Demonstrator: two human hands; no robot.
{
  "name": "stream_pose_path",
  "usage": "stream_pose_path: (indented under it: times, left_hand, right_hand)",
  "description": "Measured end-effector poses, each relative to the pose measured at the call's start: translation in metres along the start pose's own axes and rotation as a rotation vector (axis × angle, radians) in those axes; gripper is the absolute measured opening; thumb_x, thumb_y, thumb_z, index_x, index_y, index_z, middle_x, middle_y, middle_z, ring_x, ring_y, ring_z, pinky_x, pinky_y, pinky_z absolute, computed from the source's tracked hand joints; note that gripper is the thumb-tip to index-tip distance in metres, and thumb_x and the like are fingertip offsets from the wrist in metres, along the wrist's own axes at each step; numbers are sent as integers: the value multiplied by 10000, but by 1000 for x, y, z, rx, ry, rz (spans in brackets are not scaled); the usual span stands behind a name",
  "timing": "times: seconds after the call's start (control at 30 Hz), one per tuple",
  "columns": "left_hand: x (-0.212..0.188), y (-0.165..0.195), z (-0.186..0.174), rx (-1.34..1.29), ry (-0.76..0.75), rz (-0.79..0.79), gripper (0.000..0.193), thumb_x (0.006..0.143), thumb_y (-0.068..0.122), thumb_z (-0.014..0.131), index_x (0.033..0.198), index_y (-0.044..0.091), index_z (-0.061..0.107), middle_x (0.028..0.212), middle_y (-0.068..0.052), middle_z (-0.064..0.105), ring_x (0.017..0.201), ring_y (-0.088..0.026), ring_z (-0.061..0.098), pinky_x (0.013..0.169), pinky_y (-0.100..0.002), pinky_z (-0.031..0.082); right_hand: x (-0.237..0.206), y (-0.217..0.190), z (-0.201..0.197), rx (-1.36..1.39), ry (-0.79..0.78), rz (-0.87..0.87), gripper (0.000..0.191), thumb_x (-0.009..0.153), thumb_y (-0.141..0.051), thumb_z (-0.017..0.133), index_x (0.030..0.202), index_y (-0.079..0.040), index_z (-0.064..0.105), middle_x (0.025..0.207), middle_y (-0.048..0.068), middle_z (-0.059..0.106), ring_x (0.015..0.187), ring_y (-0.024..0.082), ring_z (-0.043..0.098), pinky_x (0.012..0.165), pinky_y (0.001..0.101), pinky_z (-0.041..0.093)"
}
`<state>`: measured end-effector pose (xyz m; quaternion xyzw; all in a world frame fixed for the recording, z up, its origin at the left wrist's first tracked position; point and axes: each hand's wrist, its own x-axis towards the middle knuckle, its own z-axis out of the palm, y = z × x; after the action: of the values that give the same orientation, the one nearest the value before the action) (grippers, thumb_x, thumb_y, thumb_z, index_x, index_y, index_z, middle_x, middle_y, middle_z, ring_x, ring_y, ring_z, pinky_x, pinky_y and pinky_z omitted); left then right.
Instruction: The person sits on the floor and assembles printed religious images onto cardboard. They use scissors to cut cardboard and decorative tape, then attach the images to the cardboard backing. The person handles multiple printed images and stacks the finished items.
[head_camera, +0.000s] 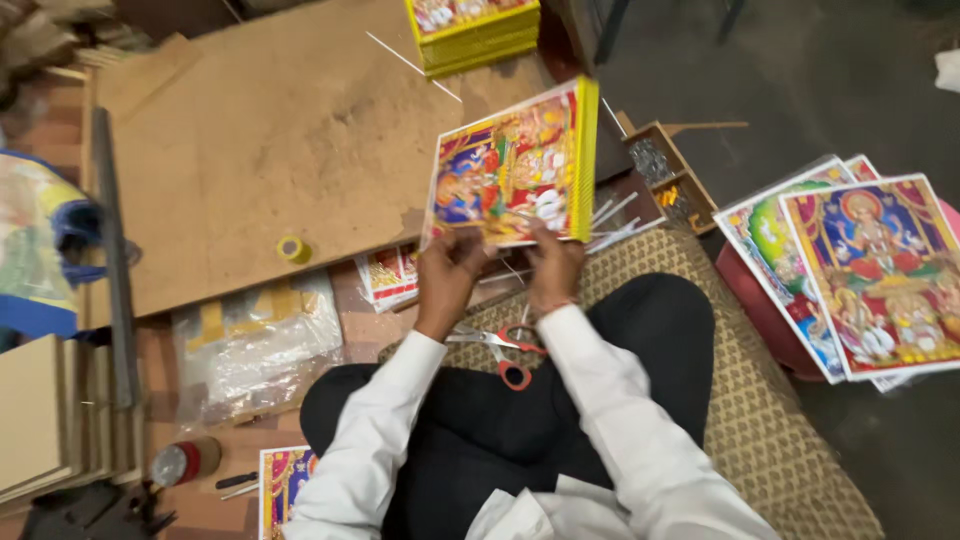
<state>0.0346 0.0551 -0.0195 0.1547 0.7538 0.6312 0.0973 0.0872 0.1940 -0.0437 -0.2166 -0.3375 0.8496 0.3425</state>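
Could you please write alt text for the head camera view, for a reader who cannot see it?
Seated cross-legged, a person's left hand and right hand hold up a colourful yellow-framed picture by its lower edge. Red-handled scissors rest on their lap. Loose prints lie to the right, a wooden board with a yellow tape roll ahead.

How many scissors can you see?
1. The scissors, with red handles, lie on the person's lap just below the left hand and right hand, which hold a yellow-edged picture. Others may be hidden.
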Motion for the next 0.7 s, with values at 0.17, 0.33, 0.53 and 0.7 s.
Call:
stream_pose_path:
  times: [0.17,0.33,0.53,0.7]
  left_hand:
    - [31,102,-57,598,486,888,869,679,219,925,1371,-76,490,1282,-273,610,1169,-359,573,974,-421,487]
    - [18,96,-52,-294,-57,226,464,842,74,836,1257,-13,649,1113,-97,750,1001,-174,709,914,-337,587]
    - [-11,15,-13,-448,71,227,259,889,2,804,1130,-32,714,1048,-81,750,920,-139,697,852,-294,576]
    - [-15,2,1,-546,6,167,268,896,-14,763,1154,-26,689,1075,-80,770,949,-130,716,857,-288,596]
  right_hand:
    - [5,-96,4,-103,-365,-351,262,976,-123,704,1219,-35,659,1129,42,730,995,168,710,908,327,591]
    - [13,-136,-21,-344,-590,-276,267,998,-106,728,1238,3,683,1167,42,731,1045,137,674,959,290,530]
    - [3,-128,-40,-650,-537,-333,277,969,-74,765,1209,16,662,1166,88,714,1055,173,665,972,323,516]
    - [-41,-136,-12,-1199,-356,-1247,381,992,3,696,1357,73,613,1381,237,623,1321,400,597,1176,461,438]
